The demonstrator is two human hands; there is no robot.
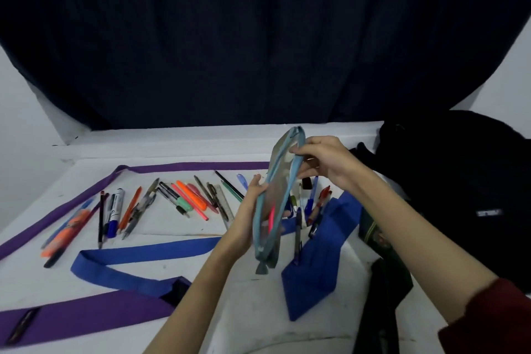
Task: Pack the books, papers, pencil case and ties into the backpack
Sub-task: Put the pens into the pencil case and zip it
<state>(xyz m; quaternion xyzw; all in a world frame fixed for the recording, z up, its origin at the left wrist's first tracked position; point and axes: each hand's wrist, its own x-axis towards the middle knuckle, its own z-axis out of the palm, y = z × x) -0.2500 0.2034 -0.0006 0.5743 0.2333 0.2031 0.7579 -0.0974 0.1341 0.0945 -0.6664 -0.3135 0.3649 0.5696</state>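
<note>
Backdrop and loose stationery, as I see it from the head camera.
A dark navy fabric curtain (pixel 258 37) hangs behind the white table (pixel 178 141), with pale wall (pixel 17 100) at either side. Scattered pens and markers (pixel 184 198) lie across the tabletop, among them an orange highlighter (pixel 192 195) and a clear plastic ruler (pixel 224 204).

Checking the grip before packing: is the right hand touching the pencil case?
Touching. The head view shows the right hand pinching the upper zipper edge of the pencil case, fingers curled over it.
</note>
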